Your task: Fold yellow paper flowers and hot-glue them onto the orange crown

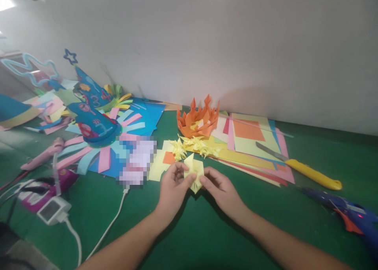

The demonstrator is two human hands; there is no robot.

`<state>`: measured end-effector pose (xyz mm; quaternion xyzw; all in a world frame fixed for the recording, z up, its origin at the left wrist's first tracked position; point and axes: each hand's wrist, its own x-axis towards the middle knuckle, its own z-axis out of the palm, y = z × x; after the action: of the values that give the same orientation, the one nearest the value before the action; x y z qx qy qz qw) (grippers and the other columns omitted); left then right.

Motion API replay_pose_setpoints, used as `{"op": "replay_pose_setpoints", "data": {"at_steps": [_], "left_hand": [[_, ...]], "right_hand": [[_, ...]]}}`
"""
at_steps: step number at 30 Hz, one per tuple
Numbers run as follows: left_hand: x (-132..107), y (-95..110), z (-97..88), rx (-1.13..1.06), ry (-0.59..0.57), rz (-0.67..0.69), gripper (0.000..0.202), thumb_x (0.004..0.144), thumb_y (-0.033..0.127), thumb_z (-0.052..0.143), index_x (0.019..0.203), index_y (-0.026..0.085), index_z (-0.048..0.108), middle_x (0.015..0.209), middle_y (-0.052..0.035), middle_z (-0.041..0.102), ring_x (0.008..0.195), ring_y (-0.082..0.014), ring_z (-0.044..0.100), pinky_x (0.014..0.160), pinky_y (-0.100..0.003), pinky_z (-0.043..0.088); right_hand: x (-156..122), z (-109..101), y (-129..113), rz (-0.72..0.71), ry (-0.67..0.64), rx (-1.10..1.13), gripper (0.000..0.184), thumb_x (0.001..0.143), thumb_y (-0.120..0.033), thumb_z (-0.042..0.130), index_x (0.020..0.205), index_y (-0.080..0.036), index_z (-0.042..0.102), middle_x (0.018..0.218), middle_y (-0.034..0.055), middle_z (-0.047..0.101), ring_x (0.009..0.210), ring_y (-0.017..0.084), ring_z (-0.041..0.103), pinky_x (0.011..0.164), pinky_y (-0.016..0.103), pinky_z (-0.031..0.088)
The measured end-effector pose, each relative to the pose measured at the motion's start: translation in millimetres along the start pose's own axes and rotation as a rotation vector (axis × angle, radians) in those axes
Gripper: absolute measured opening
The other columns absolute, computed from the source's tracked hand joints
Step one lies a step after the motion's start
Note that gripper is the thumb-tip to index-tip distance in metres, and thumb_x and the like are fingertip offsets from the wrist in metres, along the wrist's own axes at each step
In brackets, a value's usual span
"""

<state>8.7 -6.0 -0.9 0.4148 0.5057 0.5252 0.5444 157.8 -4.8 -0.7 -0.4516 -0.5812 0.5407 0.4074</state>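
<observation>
Both hands meet over the green table (191, 230) around a small folded yellow paper piece (195, 170). My left hand (173, 185) pinches its left side with thumb and fingers. My right hand (220, 187) grips its right edge, fingers curled. Just behind the hands lie several small folded yellow paper shapes (196, 146) in a row. Further back stands an orange spiky paper crown shape (197, 120).
A stack of coloured paper sheets (251, 144) lies to the right with a yellow-handled knife (307, 171) on it. A blue glue gun (345, 211) lies at far right. Blue paper cone hats (91, 112), paper strips, a pink glue gun (44, 153) and a white charger with cable (54, 211) fill the left.
</observation>
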Motion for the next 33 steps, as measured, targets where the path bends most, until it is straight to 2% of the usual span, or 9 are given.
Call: {"op": "replay_pose_setpoints", "data": {"at_steps": [2, 5, 8, 11, 14, 18, 23, 28, 33], "left_hand": [[-2.4, 1.8, 0.6, 0.055, -0.006, 0.016, 0.018, 0.071, 0.026, 0.067, 0.080, 0.017, 0.054, 0.073, 0.0028, 0.053, 0.065, -0.0074, 0.051, 0.059, -0.018, 0.043], [-5.5, 4.0, 1.4, 0.110, -0.041, 0.038, 0.017, 0.075, 0.030, 0.064, 0.084, 0.017, 0.058, 0.078, 0.0001, 0.057, 0.068, -0.0092, 0.053, 0.062, -0.020, 0.044], [-7.2, 3.3, 2.1, 0.145, -0.073, 0.034, 0.018, 0.076, 0.031, 0.062, 0.088, 0.018, 0.059, 0.077, 0.0005, 0.056, 0.064, -0.0086, 0.051, 0.059, -0.020, 0.044], [-7.9, 0.5, 2.6, 0.174, -0.090, 0.051, 0.020, 0.076, 0.029, 0.063, 0.093, 0.019, 0.059, 0.078, 0.0004, 0.054, 0.065, -0.0094, 0.051, 0.058, -0.021, 0.043], [-8.2, -1.2, 2.5, 0.237, -0.112, 0.103, 0.020, 0.075, 0.025, 0.063, 0.094, 0.020, 0.060, 0.081, -0.0007, 0.055, 0.072, -0.0114, 0.052, 0.061, -0.021, 0.044], [-8.8, -1.5, 2.0, 0.287, -0.127, 0.138, 0.023, 0.072, 0.023, 0.066, 0.094, 0.021, 0.060, 0.084, -0.0013, 0.056, 0.070, -0.0110, 0.051, 0.060, -0.022, 0.044], [-10.9, -4.8, 3.4, 0.246, -0.184, 0.097, 0.037, 0.066, 0.026, 0.072, 0.099, 0.021, 0.057, 0.093, -0.0039, 0.057, 0.075, -0.0131, 0.054, 0.065, -0.025, 0.047], [-12.9, -6.4, 5.9, 0.200, -0.186, 0.039, 0.028, 0.072, 0.022, 0.064, 0.099, 0.021, 0.055, 0.098, -0.0057, 0.057, 0.087, -0.0169, 0.056, 0.070, -0.027, 0.048], [-13.1, -2.2, 6.8, 0.115, -0.255, -0.037, 0.032, 0.072, 0.017, 0.063, 0.102, 0.022, 0.055, 0.104, -0.0056, 0.056, 0.093, -0.0168, 0.054, 0.074, -0.026, 0.046]], "right_hand": [[-0.3, -0.2, 0.7, 0.002, 0.022, -0.027, 0.026, 0.084, -0.041, 0.053, 0.072, -0.019, 0.053, 0.065, -0.0034, 0.048, 0.062, 0.012, 0.046, 0.059, 0.023, 0.040], [-0.4, 0.0, 0.6, 0.008, 0.017, 0.001, 0.024, 0.085, -0.041, 0.052, 0.082, -0.018, 0.058, 0.075, -0.0002, 0.057, 0.072, 0.015, 0.053, 0.067, 0.025, 0.044], [-0.3, 0.5, -0.3, 0.007, 0.012, 0.014, 0.027, 0.085, -0.041, 0.051, 0.093, -0.017, 0.061, 0.083, 0.0021, 0.063, 0.078, 0.018, 0.056, 0.071, 0.027, 0.045], [0.0, 0.1, 0.0, -0.006, 0.023, -0.006, 0.030, 0.085, -0.042, 0.051, 0.095, -0.016, 0.062, 0.083, 0.0027, 0.064, 0.078, 0.018, 0.057, 0.071, 0.027, 0.046], [0.2, -1.0, 1.3, -0.009, 0.034, -0.035, 0.030, 0.085, -0.042, 0.051, 0.093, -0.016, 0.063, 0.082, 0.0029, 0.064, 0.077, 0.018, 0.057, 0.070, 0.027, 0.046], [0.1, -1.8, 1.7, -0.014, 0.039, -0.057, 0.030, 0.086, -0.042, 0.049, 0.091, -0.015, 0.063, 0.081, 0.0025, 0.064, 0.076, 0.018, 0.056, 0.068, 0.026, 0.045], [-0.8, -0.7, 0.5, -0.005, 0.073, -0.102, 0.033, 0.086, -0.045, 0.048, 0.080, -0.015, 0.061, 0.073, 0.0020, 0.060, 0.068, 0.016, 0.053, 0.062, 0.026, 0.044], [-1.4, -0.6, 1.6, -0.022, 0.088, -0.121, 0.036, 0.084, -0.047, 0.049, 0.070, -0.016, 0.060, 0.066, 0.0011, 0.057, 0.062, 0.015, 0.051, 0.058, 0.025, 0.042], [-1.2, -3.1, 2.7, 0.024, 0.083, -0.091, 0.041, 0.082, -0.051, 0.050, 0.063, -0.015, 0.059, 0.059, 0.0006, 0.055, 0.057, 0.014, 0.050, 0.052, 0.024, 0.039]]}}
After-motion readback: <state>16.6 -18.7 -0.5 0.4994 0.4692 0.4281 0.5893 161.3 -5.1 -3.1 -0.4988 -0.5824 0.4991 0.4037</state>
